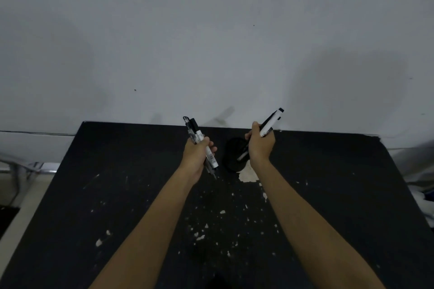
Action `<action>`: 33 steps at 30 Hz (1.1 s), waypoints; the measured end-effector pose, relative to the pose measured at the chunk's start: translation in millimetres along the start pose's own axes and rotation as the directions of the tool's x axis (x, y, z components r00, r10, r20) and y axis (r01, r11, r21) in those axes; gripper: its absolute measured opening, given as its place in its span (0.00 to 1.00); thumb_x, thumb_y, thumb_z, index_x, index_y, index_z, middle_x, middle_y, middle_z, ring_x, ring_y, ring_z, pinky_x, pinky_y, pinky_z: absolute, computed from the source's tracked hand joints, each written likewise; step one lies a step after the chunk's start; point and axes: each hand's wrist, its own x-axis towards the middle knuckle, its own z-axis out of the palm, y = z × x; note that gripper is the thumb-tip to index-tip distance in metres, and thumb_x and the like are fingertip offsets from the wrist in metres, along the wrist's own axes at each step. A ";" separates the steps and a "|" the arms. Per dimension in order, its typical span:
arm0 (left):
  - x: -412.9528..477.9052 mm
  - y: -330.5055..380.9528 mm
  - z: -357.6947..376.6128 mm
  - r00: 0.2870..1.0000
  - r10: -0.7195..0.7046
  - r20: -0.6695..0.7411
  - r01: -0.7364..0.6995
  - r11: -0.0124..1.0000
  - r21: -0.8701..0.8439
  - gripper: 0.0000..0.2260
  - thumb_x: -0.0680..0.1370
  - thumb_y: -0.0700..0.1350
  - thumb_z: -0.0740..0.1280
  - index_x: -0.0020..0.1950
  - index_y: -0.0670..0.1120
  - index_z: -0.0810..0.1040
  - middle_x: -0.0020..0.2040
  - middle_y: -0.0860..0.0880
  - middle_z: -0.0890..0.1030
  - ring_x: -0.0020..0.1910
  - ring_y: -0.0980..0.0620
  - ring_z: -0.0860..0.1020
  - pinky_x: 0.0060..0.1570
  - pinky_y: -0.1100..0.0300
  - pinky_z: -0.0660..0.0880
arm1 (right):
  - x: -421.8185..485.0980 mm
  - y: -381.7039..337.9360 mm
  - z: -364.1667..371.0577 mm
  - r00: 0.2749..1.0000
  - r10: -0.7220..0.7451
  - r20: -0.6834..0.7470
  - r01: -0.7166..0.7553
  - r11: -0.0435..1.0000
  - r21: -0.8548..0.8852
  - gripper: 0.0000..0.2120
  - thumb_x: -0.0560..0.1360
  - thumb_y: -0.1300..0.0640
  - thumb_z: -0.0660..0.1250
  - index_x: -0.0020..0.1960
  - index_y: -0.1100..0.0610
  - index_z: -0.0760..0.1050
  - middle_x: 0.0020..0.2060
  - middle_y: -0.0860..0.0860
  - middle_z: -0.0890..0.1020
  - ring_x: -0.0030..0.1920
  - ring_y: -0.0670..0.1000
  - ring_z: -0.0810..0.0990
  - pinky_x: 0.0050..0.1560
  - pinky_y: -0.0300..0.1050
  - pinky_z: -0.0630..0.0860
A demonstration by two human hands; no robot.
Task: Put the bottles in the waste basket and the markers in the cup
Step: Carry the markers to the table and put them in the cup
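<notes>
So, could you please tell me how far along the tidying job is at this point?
No bottles or waste basket are in view, so that part can't be judged. One marker seems to lie in the black cup already. The left hand grips a bundle of markers; the right hand holds two markers over the cup. All of those remain to go in.

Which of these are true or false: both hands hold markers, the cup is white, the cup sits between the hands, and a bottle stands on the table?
1. Both hands hold markers. True: the left hand grips a bundle of markers, and the right hand grips its own markers.
2. The cup is white. False: the cup is black.
3. The cup sits between the hands. True.
4. A bottle stands on the table. False: no bottle shows on the table.
</notes>
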 end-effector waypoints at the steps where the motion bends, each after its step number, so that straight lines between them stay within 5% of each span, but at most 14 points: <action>1: 6.5 -1.0 2.0 1.000 0.005 -0.003 -0.005 1.000 0.009 0.05 0.80 0.40 0.59 0.56 0.44 0.69 0.40 0.49 0.75 0.39 0.53 0.77 0.46 0.58 0.74 | 5.4 5.7 2.7 1.000 -0.022 -0.005 0.022 1.000 -0.008 0.06 0.78 0.56 0.64 0.47 0.59 0.71 0.32 0.52 0.76 0.32 0.47 0.77 0.31 0.32 0.76; 8: 51.0 -5.6 23.7 0.998 0.056 -0.012 -0.056 0.996 -0.073 0.11 0.80 0.39 0.59 0.63 0.42 0.69 0.40 0.49 0.76 0.43 0.52 0.78 0.51 0.58 0.75 | 31.9 38.3 11.9 0.987 -0.140 0.075 0.149 0.980 -0.130 0.08 0.75 0.59 0.69 0.40 0.51 0.72 0.35 0.53 0.78 0.37 0.52 0.79 0.36 0.35 0.77; 13: 72.3 -14.0 42.6 0.995 0.094 -0.017 -0.095 0.995 -0.036 0.15 0.80 0.38 0.59 0.66 0.38 0.66 0.42 0.49 0.77 0.44 0.54 0.79 0.52 0.59 0.76 | 48.1 48.5 7.6 0.965 -0.213 0.151 0.240 0.952 -0.192 0.08 0.72 0.60 0.71 0.43 0.51 0.73 0.40 0.57 0.81 0.44 0.59 0.81 0.47 0.51 0.79; 16: 80.1 -20.5 54.5 0.992 0.120 -0.025 -0.120 0.993 0.005 0.13 0.80 0.38 0.59 0.64 0.41 0.68 0.43 0.50 0.78 0.45 0.56 0.79 0.54 0.58 0.75 | 54.2 44.8 2.7 0.962 -0.206 0.177 0.237 0.955 -0.176 0.10 0.72 0.60 0.72 0.44 0.48 0.73 0.38 0.53 0.80 0.44 0.57 0.82 0.48 0.49 0.79; 21: 92.1 -32.1 71.6 0.989 0.143 -0.036 -0.140 0.987 0.076 0.05 0.78 0.38 0.63 0.51 0.47 0.72 0.44 0.50 0.80 0.47 0.54 0.79 0.55 0.57 0.75 | 63.9 39.1 -9.4 0.960 -0.166 0.225 0.197 0.973 -0.123 0.07 0.73 0.60 0.70 0.46 0.50 0.73 0.43 0.60 0.82 0.47 0.59 0.83 0.49 0.47 0.79; 24: 94.6 -40.6 76.3 0.984 0.175 -0.030 -0.164 0.961 0.223 0.05 0.76 0.37 0.66 0.50 0.44 0.75 0.44 0.52 0.80 0.45 0.56 0.79 0.48 0.61 0.74 | 67.8 36.7 -17.5 0.956 -0.146 0.256 0.180 0.977 -0.114 0.05 0.74 0.61 0.68 0.48 0.55 0.74 0.45 0.63 0.81 0.49 0.60 0.81 0.48 0.41 0.78; 28: 94.6 -49.9 74.0 0.967 0.246 0.059 -0.250 0.891 0.378 0.08 0.76 0.34 0.65 0.52 0.43 0.75 0.44 0.55 0.80 0.45 0.60 0.78 0.45 0.68 0.72 | 72.7 37.3 -25.4 0.956 -0.106 0.274 0.148 0.979 -0.139 0.04 0.74 0.60 0.68 0.48 0.56 0.75 0.47 0.63 0.82 0.50 0.60 0.81 0.51 0.45 0.78; 33: 90.9 -49.9 71.0 0.940 0.314 0.132 -0.340 0.837 0.429 0.06 0.76 0.37 0.66 0.50 0.46 0.74 0.47 0.52 0.81 0.48 0.59 0.78 0.46 0.72 0.74 | 74.3 34.0 -33.0 0.948 -0.094 0.304 0.151 0.974 -0.170 0.03 0.74 0.60 0.68 0.48 0.54 0.75 0.48 0.61 0.82 0.51 0.58 0.81 0.51 0.45 0.77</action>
